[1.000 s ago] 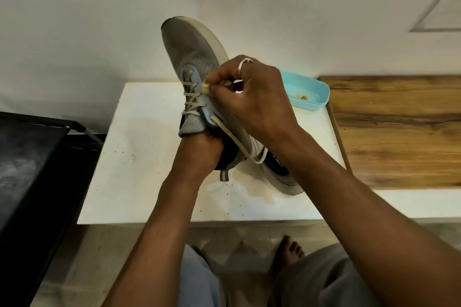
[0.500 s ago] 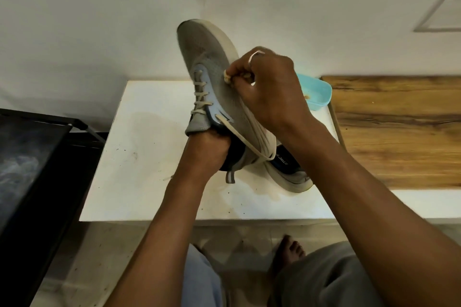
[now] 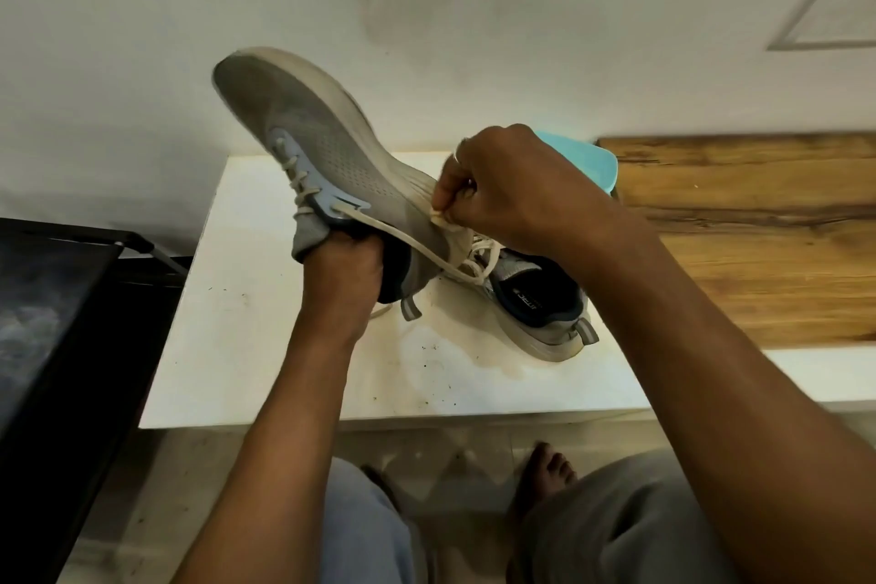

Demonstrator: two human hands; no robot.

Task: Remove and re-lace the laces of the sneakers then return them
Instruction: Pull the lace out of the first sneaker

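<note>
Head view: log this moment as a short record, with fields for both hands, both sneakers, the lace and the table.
left hand: grips the held sneaker at its collar, above the white table
right hand: pinches the end of the lace beside the sneaker's side
held sneaker: grey, toe tilted up and away, lower eyelets laced
lace: loose strand trails from an upper eyelet
second sneaker: rests on the white table under the right forearm
background: blue tray, partly hidden by the right hand
</note>
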